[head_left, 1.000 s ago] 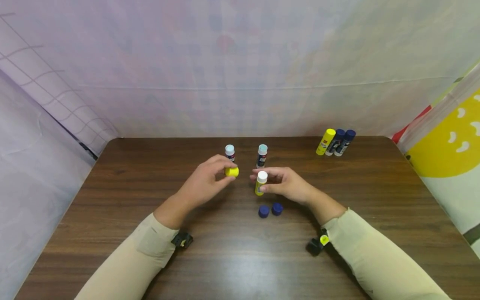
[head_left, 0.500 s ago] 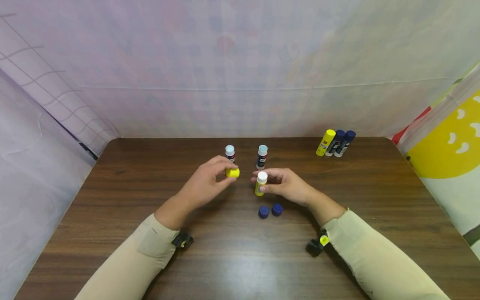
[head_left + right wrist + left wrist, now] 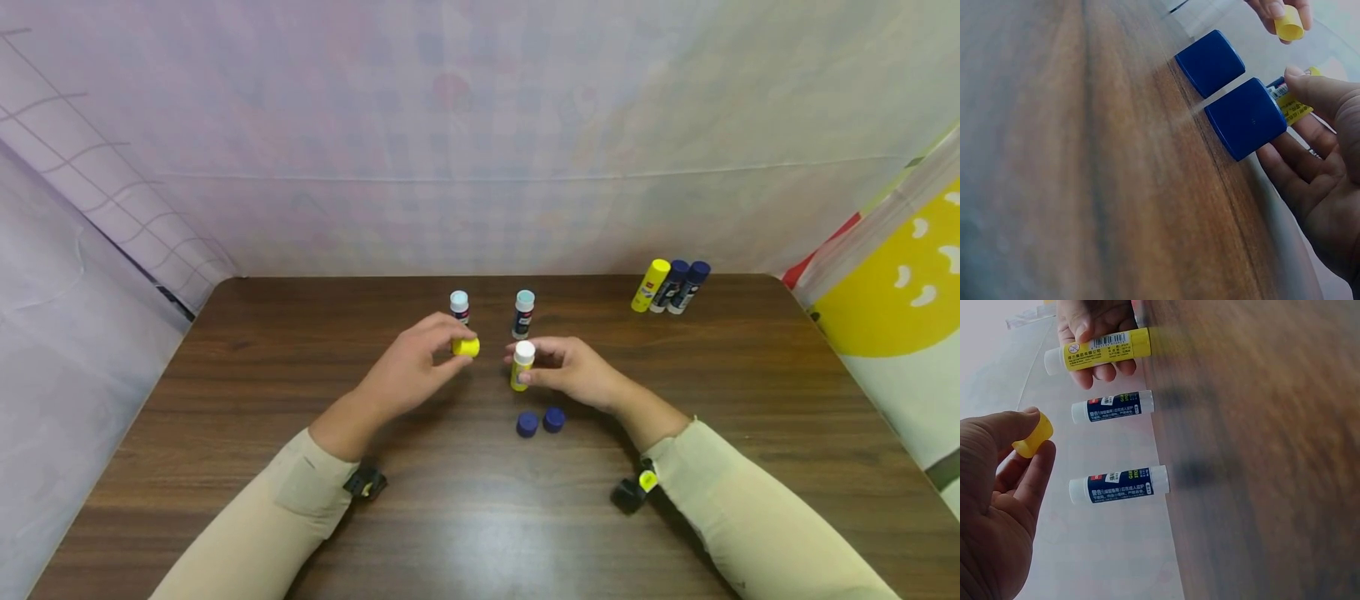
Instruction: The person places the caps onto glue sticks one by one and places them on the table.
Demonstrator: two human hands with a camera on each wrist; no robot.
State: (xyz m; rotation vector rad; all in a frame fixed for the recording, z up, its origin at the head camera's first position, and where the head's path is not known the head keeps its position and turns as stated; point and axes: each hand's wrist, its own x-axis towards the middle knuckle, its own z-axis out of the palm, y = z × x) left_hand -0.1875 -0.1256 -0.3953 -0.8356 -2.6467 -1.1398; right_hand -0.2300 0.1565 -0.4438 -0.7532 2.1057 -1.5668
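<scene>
My left hand (image 3: 408,364) pinches a yellow cap (image 3: 467,347) between thumb and fingers, above the table. To its right, my right hand (image 3: 581,372) holds an uncapped yellow glue stick (image 3: 1107,351) upright, white end on top. Behind the hands stand two uncapped navy glue sticks: one (image 3: 524,315) just beyond the right hand, the other (image 3: 1119,485) partly hidden by the left hand in the head view. Two blue caps, a left one (image 3: 527,424) and a right one (image 3: 554,419), lie on the table in front of the right hand. In the right wrist view they partly cover the yellow stick.
At the table's back right stand a capped yellow glue stick (image 3: 650,286) and two capped navy ones (image 3: 689,287), side by side. A pale cloth (image 3: 480,150) hangs behind the back edge of the brown wooden table (image 3: 247,375).
Both hands stay almost in place, the left with the yellow cap and the right with the yellow glue stick. The other glue sticks and the blue caps have not moved.
</scene>
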